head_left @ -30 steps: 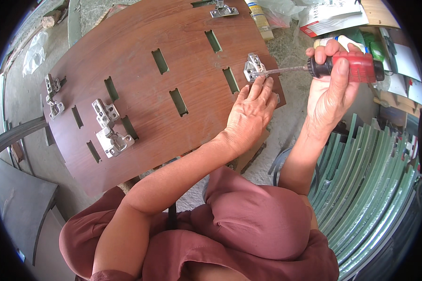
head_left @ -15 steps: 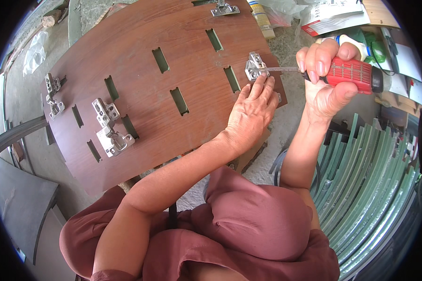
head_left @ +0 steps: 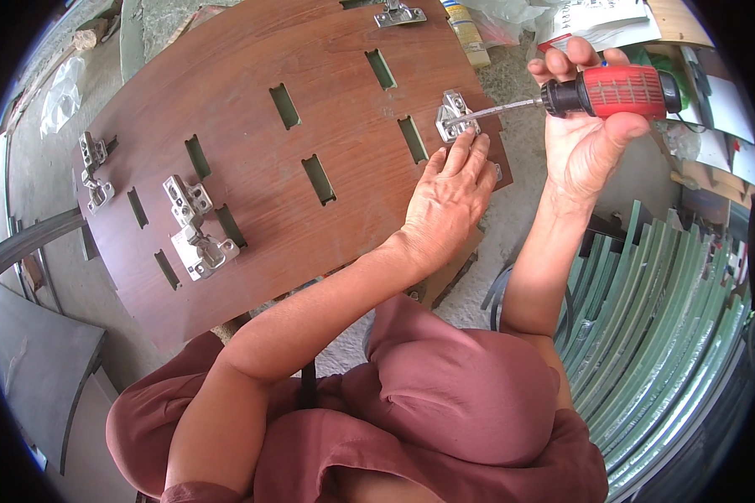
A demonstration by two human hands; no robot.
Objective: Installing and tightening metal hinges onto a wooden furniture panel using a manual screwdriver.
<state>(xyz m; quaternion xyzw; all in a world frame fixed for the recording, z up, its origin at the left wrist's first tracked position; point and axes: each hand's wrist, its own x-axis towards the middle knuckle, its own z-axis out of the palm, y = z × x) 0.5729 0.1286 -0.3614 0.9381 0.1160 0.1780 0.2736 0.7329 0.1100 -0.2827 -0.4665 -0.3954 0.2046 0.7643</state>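
A brown wood-look panel (head_left: 243, 138) with rows of rectangular slots lies tilted in front of me. Near its right edge sits a metal cabinet hinge (head_left: 454, 116). My left hand (head_left: 446, 201) lies flat on the panel, fingers stretched, fingertips against that hinge's near side. A screwdriver (head_left: 625, 92) with a red and black handle rests in my right hand (head_left: 580, 159), its shaft slanting down-left to the hinge. The thumb lies along the handle, and the other fingers are loosened behind it. More hinges lie at the far edge (head_left: 398, 14), left edge (head_left: 96, 174) and left middle (head_left: 197, 230).
Long greenish strips (head_left: 646, 327) stand stacked at the lower right. A dark sheet (head_left: 42, 360) leans at the left. Beyond the panel are a yellowish bottle (head_left: 468, 38), papers (head_left: 608, 29) and clear plastic (head_left: 63, 96) on the concrete.
My right hand has loosened its fingers and turned round the screwdriver handle, baring its black collar. The shaft now slants more and its tip shows on the hinge. My left hand has barely moved.
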